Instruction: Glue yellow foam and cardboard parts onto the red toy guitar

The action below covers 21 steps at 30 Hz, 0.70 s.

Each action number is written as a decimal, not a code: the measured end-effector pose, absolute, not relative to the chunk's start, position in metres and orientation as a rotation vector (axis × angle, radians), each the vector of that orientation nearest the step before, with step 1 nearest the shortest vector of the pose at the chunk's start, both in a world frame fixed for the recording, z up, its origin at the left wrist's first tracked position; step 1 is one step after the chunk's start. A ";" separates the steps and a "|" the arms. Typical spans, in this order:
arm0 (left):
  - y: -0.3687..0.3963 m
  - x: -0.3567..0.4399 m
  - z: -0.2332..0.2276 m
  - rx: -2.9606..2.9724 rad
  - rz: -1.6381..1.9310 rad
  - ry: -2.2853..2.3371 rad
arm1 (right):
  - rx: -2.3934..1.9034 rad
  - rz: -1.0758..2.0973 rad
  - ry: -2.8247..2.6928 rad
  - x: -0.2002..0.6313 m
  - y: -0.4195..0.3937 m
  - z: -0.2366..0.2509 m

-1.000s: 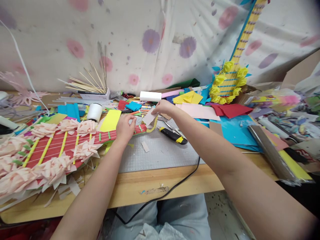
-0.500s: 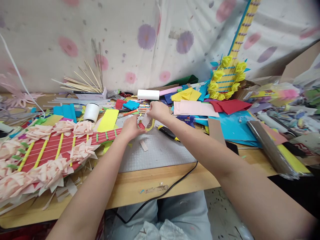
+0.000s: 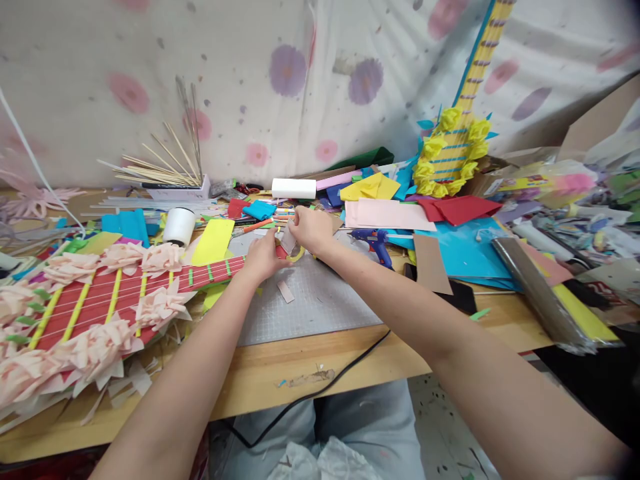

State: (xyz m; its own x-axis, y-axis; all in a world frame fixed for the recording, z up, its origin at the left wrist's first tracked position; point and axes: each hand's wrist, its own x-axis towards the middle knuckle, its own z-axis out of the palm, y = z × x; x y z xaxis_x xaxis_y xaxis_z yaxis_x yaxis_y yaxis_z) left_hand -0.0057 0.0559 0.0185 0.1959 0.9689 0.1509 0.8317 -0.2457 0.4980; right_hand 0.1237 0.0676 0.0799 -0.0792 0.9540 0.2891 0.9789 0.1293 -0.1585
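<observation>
One red paper guitar (image 3: 120, 293) edged with pale pink paper flowers lies at the left, its neck running right. One white roll (image 3: 180, 225) stands behind it. The left hand (image 3: 261, 257) pinches the neck's end over one grey cutting mat (image 3: 315, 307). The right hand (image 3: 310, 229) pinches a small pale paper piece (image 3: 289, 241) touching that end. One blue glue gun (image 3: 376, 241) lies just right; one yellow-flowered guitar (image 3: 457, 150) leans further right.

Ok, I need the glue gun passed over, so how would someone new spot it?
Start at the grey cutting mat in the middle of the table. Just beyond its far right corner, past the right hand, lies the glue gun: the only blue, pistol-shaped tool among flat paper sheets.
</observation>
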 end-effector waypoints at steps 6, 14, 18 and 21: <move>0.054 -0.006 0.016 2.139 0.676 1.697 | -1.877 -0.120 -2.059 0.125 0.066 0.075; 0.054 -0.006 0.011 2.122 0.751 1.663 | -1.861 -0.140 -2.079 0.129 0.064 0.074; 0.051 -0.005 0.014 2.109 0.840 1.688 | -1.860 -0.156 -2.074 0.130 0.062 0.074; 0.050 -0.005 0.017 2.115 0.848 1.682 | -1.856 -0.142 -2.079 0.132 0.063 0.074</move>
